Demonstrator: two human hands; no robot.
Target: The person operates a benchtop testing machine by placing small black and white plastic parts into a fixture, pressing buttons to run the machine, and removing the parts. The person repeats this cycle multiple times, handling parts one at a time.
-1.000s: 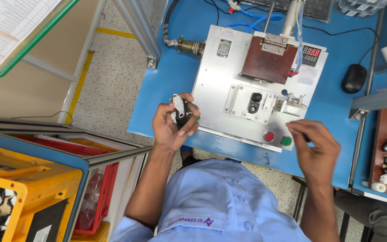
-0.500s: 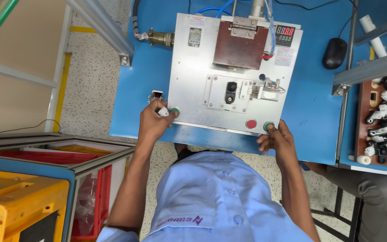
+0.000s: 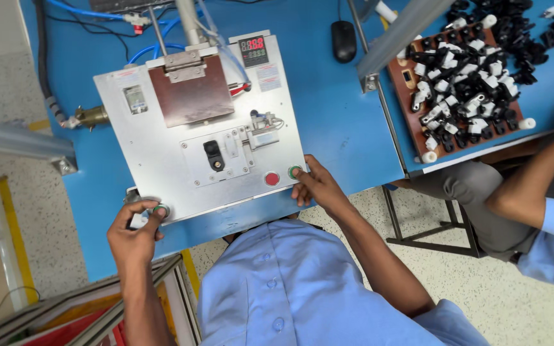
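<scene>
Hands moved: your left hand now presses the left green button, right hand the right green button, so the small part's probably released.

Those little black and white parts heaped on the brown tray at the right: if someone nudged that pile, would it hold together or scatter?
The black and white parts lie loose and jumbled on the brown tray, so they would probably scatter. They look small and plastic, likely light. The white cylinders at the edge might roll.
</scene>
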